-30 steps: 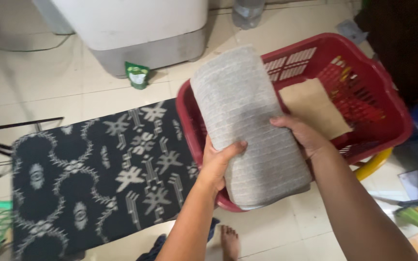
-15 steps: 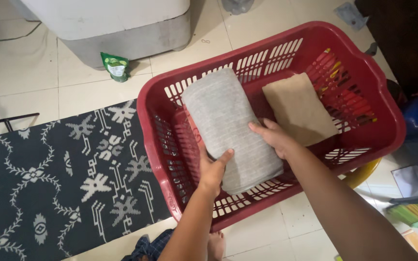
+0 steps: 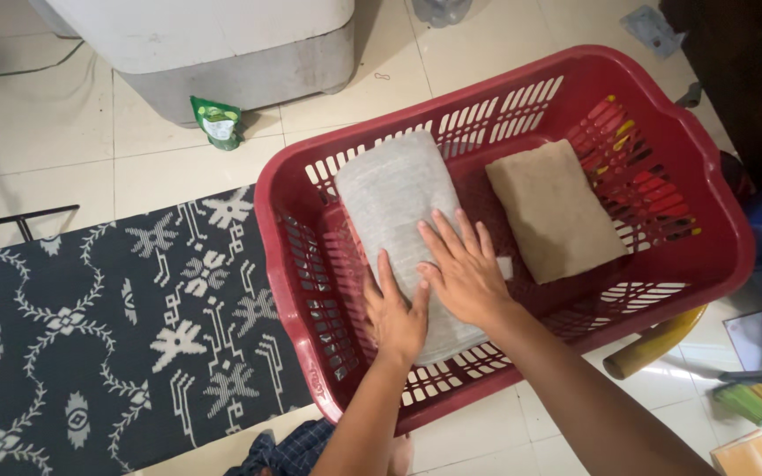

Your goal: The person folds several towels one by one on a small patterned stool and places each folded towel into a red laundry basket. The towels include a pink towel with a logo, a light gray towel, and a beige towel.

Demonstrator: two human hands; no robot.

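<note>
Grey folded towel [image 3: 396,196] under both flat, open palms — left hand [image 3: 396,316], right hand [image 3: 462,275] — gripping nothing; probably soft, light, best lifted by its folded ends.

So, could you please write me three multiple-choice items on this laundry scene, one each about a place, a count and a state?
1. Where does the folded grey ribbed cloth lie?
A. on the patterned mat
B. inside the red slotted plastic basket
C. on the white appliance

2. How many folded cloths are in the basket?
A. one
B. two
C. four

3. How do the left hand and right hand meet the grey cloth?
A. flat on top, fingers spread
B. gripping it in mid-air
C. apart from it

Answers: 1 B, the basket's walls surround the cloth; 2 B, the grey cloth lies beside a folded tan cloth; 3 A, both palms rest flat on it.
</note>
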